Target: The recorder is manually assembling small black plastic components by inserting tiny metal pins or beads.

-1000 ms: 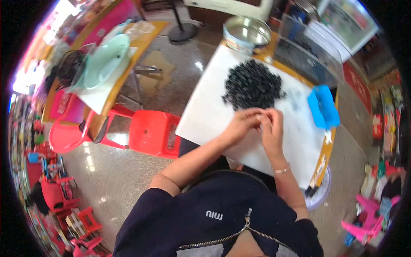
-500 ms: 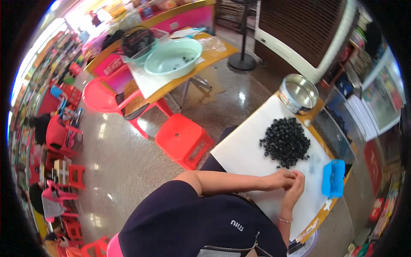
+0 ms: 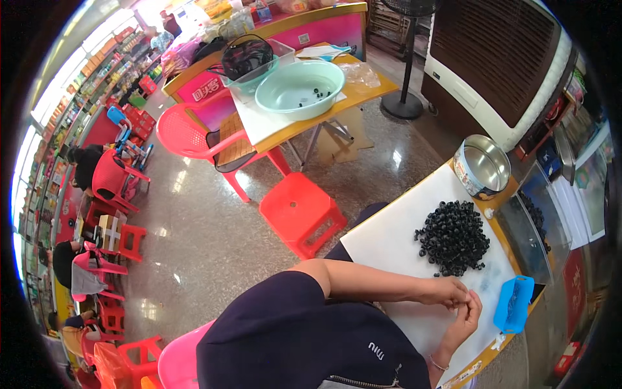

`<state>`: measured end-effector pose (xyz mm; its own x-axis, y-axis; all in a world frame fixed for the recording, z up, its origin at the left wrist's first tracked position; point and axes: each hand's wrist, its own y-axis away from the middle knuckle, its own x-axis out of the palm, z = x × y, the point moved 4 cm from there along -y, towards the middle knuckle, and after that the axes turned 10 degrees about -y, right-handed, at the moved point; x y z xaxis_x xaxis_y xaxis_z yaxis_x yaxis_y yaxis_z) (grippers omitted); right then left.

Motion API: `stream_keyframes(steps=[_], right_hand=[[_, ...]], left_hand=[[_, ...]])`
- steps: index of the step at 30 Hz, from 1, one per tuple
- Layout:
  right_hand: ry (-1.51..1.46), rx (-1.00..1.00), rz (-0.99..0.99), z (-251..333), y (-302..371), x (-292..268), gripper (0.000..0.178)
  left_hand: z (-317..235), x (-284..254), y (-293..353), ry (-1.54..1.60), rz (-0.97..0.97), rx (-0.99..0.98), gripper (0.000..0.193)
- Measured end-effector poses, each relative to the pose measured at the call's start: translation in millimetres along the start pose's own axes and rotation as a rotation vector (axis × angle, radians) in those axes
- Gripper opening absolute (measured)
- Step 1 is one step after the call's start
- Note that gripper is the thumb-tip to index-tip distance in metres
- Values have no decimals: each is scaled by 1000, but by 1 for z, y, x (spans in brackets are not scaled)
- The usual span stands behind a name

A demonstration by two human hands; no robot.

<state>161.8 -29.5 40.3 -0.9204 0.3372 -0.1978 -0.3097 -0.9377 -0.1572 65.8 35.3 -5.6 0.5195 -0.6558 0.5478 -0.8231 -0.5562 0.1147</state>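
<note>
Left hand (image 3: 446, 292) meets right hand (image 3: 462, 326) — can't tell what's gripped, if anything — careless bump could scatter that pile (image 3: 453, 236).

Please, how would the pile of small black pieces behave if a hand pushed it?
The black pile would probably spread apart, since its pieces lie loose. Some may roll, as they look short and rounded. Each is probably light, being small.

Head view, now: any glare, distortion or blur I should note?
Head view: the bright patch at upper left is washed out, and glints spot the floor; head view: strong fisheye bending, black corners; head view: black pieces distinct, anything between the fingers too small to tell.
</note>
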Motion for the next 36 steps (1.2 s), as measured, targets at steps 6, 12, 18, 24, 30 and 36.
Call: stream_keyframes(steps=[6, 12, 18, 24, 30, 36], right_hand=[[-484, 194, -96, 5, -5, 4, 35], [-334, 210, -65, -11, -19, 10, 24], [-272, 175, -146, 21, -15, 20, 27], [-400, 244, -239, -1, -8, 31, 37], [-367, 173, -50, 11, -6, 30, 33], [-95, -202, 107, 18, 2, 20, 24]], left_hand=[[-13, 6, 2, -15, -47, 37, 28], [-15, 19, 11, -345, -38, 91, 26], [-12, 26, 20, -202, -141, 27, 24], [-7, 21, 31, -287, -194, -63, 25], [0, 5, 33, 73, -169, -118, 22], [-12, -8, 43, 188, -52, -55, 31]])
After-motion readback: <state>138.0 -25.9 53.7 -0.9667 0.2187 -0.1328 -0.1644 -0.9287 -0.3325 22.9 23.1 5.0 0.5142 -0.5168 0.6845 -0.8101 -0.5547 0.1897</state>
